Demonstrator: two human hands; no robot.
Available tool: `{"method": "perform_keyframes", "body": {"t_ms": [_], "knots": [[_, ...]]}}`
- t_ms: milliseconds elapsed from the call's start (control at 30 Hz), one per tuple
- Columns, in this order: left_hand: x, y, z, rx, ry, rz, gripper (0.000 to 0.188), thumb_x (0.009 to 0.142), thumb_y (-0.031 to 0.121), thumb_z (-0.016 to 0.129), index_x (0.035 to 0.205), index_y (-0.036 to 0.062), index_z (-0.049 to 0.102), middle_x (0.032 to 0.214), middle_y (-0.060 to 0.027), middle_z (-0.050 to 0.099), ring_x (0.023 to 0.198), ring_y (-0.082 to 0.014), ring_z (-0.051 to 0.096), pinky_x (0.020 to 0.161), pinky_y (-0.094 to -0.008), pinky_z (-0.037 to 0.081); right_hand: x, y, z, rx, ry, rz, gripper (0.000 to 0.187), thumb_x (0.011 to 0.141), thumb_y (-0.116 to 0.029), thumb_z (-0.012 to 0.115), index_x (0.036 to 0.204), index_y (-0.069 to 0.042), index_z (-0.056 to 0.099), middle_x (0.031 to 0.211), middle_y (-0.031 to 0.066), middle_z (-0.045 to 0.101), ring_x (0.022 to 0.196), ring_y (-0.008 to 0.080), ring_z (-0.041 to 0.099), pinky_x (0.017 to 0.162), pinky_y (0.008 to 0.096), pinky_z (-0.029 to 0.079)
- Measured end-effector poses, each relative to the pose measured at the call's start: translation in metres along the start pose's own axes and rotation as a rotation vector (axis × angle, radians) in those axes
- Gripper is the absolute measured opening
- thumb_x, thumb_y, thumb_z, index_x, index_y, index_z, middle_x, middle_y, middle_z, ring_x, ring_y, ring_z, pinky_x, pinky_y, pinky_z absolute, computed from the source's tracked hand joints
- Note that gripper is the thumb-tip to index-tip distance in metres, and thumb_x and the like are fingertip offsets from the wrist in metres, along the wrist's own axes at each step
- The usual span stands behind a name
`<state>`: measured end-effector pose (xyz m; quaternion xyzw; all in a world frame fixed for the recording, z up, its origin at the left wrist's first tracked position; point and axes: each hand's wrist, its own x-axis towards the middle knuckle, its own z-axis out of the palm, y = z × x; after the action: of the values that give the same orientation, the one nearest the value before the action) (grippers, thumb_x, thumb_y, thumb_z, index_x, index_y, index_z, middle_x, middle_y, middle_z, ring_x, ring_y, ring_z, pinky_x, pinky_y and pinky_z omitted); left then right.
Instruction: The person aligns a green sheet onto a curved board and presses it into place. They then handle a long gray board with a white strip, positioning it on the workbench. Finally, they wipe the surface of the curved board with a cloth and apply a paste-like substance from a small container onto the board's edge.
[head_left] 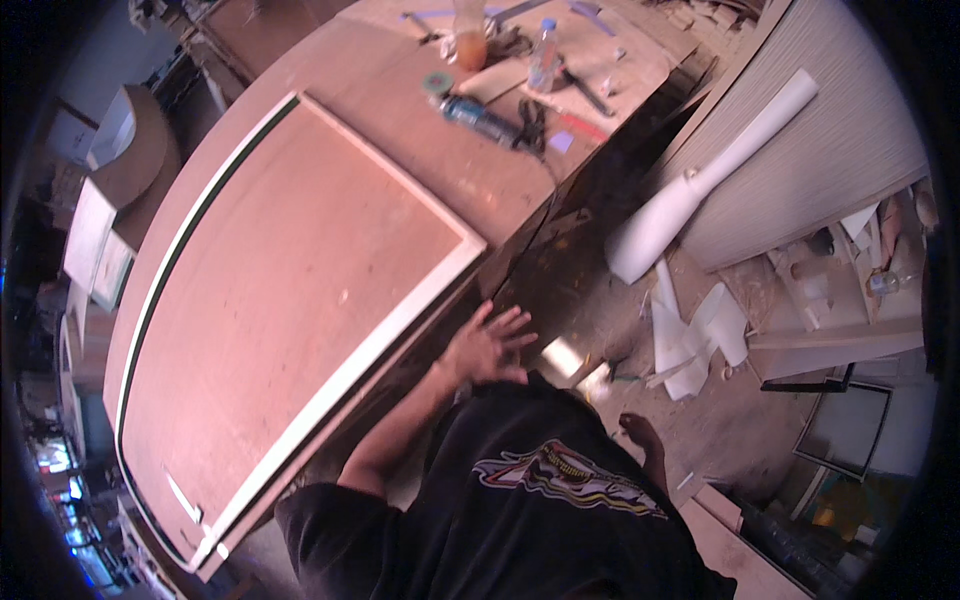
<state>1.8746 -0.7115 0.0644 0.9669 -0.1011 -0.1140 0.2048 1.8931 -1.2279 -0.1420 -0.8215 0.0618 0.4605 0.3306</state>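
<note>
The left hand [487, 345] hangs with its fingers spread wide, holding nothing, just beside the near edge of the large wooden panel [290, 290] with its pale trim, which lies flat on the workbench [500, 190]. The right hand is out of view, probably hidden behind the black shirt [540, 490].

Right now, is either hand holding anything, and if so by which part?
Nothing is held. The left hand is open, fingers spread, beside the near edge of the framed wooden panel, over the dark gap below it. The right hand is out of view.
</note>
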Motion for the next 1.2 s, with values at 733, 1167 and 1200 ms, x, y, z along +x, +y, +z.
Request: {"method": "perform_keyframes", "body": {"t_ms": [733,1167,1200], "knots": [[0.156,-0.051,-0.074,-1.196,0.651,-0.651,0.051,0.102,0.028,0.051,0.143,-0.0014,0.045,0.141,-0.0172,0.053,0.134,-0.0245,0.046,0.111,-0.033,0.032,0.238,-0.763,-0.295,0.359,-0.247,-1.041,0.035,0.102,-0.028,0.053,0.125,-0.002,0.057,0.105,0.0056,0.067,0.086,0.0098,0.062,0.075,0.0252,0.051],[0.18,0.026,-0.016,-1.333,0.96,-1.245,0.045,0.103,0.024,0.05,0.14,-0.0031,0.048,0.133,-0.0152,0.06,0.122,-0.0222,0.056,0.105,-0.0335,0.041,0.473,-1.019,-0.208,-1.142,0.11,-1.495,0.064,0.079,-0.017,0.071,0.138,-0.017,0.048,0.117,0.0209,0.064,0.109,0.0382,0.061,0.094,0.0446,0.049],[0.173,0.037,-0.002,-1.336,0.898,-1.309,0.045,0.103,0.024,0.051,0.139,-0.002,0.049,0.131,-0.0149,0.061,0.12,-0.0211,0.057,0.104,-0.0326,0.041,0.487,-1.023,-0.207,-1.138,-0.015,-1.425,0.058,0.079,-0.018,0.07,0.135,-0.017,0.053,0.115,0.0218,0.065,0.108,0.038,0.062,0.093,0.0442,0.049]]}}
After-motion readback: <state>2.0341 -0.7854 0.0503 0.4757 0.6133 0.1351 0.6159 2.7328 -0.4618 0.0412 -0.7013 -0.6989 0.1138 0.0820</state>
